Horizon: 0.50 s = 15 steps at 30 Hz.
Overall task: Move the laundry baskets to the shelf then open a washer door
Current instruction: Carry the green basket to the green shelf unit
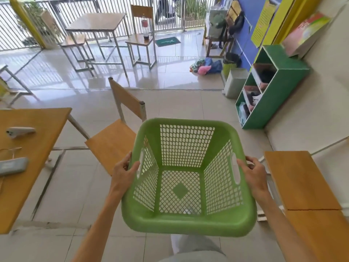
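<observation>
The left hand (123, 172) and right hand (252, 172) are clamping opposite rims of the empty green basket (186, 223), keeping it level between them for carrying toward the green shelf (283, 87).

Bare forearms without sleeves, and light grey trousers (196, 248) on the legs below.

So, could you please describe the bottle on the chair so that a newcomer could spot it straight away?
Start at the white railing along the far edge of the floor, then find the square table before it. Right of that table stands a wooden chair, and the bottle is upright on its seat. It is the only bottle in view: clear, with dark liquid low down.
</observation>
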Each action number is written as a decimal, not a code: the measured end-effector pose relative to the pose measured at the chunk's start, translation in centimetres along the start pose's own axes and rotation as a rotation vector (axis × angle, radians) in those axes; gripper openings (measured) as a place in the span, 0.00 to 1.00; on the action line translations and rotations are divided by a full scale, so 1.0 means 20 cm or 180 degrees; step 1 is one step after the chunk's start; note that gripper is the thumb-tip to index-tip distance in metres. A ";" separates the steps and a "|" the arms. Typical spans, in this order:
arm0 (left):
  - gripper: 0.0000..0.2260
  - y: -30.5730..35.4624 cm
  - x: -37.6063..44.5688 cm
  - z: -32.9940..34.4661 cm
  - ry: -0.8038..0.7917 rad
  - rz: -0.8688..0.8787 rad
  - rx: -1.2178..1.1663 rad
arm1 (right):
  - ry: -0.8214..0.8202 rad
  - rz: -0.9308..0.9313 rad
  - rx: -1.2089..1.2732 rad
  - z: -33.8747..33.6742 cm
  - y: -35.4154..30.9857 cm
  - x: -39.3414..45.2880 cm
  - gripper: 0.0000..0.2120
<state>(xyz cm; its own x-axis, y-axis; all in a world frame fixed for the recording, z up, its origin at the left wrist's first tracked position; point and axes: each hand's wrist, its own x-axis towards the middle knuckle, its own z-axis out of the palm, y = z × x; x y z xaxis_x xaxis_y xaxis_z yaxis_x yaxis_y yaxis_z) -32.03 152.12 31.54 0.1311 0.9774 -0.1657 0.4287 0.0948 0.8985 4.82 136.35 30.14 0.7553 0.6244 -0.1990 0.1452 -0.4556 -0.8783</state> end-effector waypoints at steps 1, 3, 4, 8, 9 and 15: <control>0.25 0.06 0.11 0.06 -0.0011 0.0003 0.0000 | 0.0027 0.0007 0.0006 0.00 -0.04 0.12 0.20; 0.25 0.16 0.34 0.19 -0.0064 0.0040 -0.0026 | 0.0090 0.0057 -0.0009 -0.02 -0.13 0.34 0.20; 0.25 0.20 0.45 0.25 -0.0109 0.0044 -0.0041 | 0.0126 0.0068 -0.0007 -0.02 -0.17 0.45 0.19; 0.25 0.38 0.85 0.49 -0.0224 0.0032 -0.0058 | 0.0319 0.0084 -0.0056 -0.05 -0.29 0.84 0.19; 0.24 0.43 0.94 0.55 -0.0232 0.0029 -0.0074 | 0.0379 0.0100 -0.0044 -0.06 -0.31 0.93 0.19; 0.23 0.73 1.53 0.96 -0.0584 0.0138 -0.0157 | 0.0721 0.0333 0.0077 -0.11 -0.38 1.42 0.18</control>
<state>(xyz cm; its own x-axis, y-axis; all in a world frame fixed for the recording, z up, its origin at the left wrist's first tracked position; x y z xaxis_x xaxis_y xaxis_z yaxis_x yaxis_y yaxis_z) -4.59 179.88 31.74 0.3113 0.9304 -0.1936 0.3752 0.0668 0.9245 26.62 156.23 32.15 0.8898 0.4153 -0.1891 0.0455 -0.4931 -0.8688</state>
